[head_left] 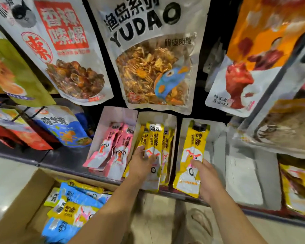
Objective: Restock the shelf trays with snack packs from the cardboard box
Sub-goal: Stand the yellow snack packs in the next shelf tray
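Three white shelf trays stand side by side on the low shelf. The left tray (102,124) holds pink snack packs (113,152). The middle tray (173,131) holds several yellow snack packs (154,138); my left hand (141,164) grips the lower part of the front ones. In the right tray (217,138) stands a single yellow pack (195,147), and my right hand (207,180) holds its lower edge. The cardboard box (21,205) sits on the floor at lower left with blue and yellow packs (74,208) inside.
Large snack bags hang above the trays, the YUDAO bag (153,55) just over the middle tray. Blue and red bags (63,127) stand on the shelf to the left. More white trays (243,173) and yellow packs (299,189) lie to the right. My foot (199,224) is below.
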The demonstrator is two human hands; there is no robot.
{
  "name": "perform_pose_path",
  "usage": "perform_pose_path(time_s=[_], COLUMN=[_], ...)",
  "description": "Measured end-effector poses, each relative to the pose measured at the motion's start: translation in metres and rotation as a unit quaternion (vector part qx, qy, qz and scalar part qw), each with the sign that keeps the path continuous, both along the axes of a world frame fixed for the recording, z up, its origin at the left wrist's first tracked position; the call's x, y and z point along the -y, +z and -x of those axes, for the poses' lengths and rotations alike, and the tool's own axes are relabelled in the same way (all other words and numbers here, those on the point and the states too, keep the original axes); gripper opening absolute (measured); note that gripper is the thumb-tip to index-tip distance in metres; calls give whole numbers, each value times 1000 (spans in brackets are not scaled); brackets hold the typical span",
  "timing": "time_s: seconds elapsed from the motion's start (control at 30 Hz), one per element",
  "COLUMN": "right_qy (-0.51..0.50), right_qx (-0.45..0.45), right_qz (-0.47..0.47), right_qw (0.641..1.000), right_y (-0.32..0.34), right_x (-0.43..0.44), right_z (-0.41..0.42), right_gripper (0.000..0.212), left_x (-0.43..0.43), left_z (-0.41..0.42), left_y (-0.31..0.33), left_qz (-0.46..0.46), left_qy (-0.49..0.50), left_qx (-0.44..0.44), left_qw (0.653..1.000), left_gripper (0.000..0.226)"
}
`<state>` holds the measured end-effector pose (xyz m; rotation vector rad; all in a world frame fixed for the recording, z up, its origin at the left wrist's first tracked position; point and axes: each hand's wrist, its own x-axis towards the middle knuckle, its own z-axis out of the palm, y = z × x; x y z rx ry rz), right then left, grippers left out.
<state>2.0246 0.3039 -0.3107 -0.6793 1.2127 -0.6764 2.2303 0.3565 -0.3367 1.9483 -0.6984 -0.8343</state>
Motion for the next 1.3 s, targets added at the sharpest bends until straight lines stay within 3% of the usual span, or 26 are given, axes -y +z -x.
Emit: perform_pose_path(time_s=[0.1,0.2,0.33,0.5,0.63,0.73,0.8,0.97,1.1,1.27,1.3], right_qy=[-19,-30,-41,-50,-36,-20,-5,31,44,71,77], right_qx=[14,19,24,23,31,36,33,2,-8,-74,-91], right_qz=[-10,-19,-31,-28,-17,-13,4,18,12,26,35], right_qw=[1000,999,998,998,999,999,999,999,999,994,992], right_y=[-8,-15,-19,-13,-3,7,10,5,-2,-16,-21], right_x=[6,12,16,19,19,16,14,5,-2,-7,-7], right_z=[4,3,-1,-13,-28,-40,-50,-76,-102,-142,-150], right_gripper=[18,18,14,14,8,25,22,10,12,6,13], left_x=[16,32,39,42,33,21,12,-11,-22,-21,-21], left_z=[6,12,22,20,8,-12,-28,-64,-72,-91,-95], left_y=[-12,-30,-27,-28,-19,-17,-14,-20,-26,-37,-40], left_qz=[-8,-21,-88,-115,-92,-43,-27,-47,-21,-39,-47], left_qy=[-18,-32,-52,-69,-63,-4,37,91,16,-2,-12], left_qx=[-21,-16,62,129,176,187,197,129,113,73,74], left_qw=[1000,999,993,982,978,981,979,986,993,997,996], left_gripper=[47,71,50,51,55,57,52,50,17,21,21])
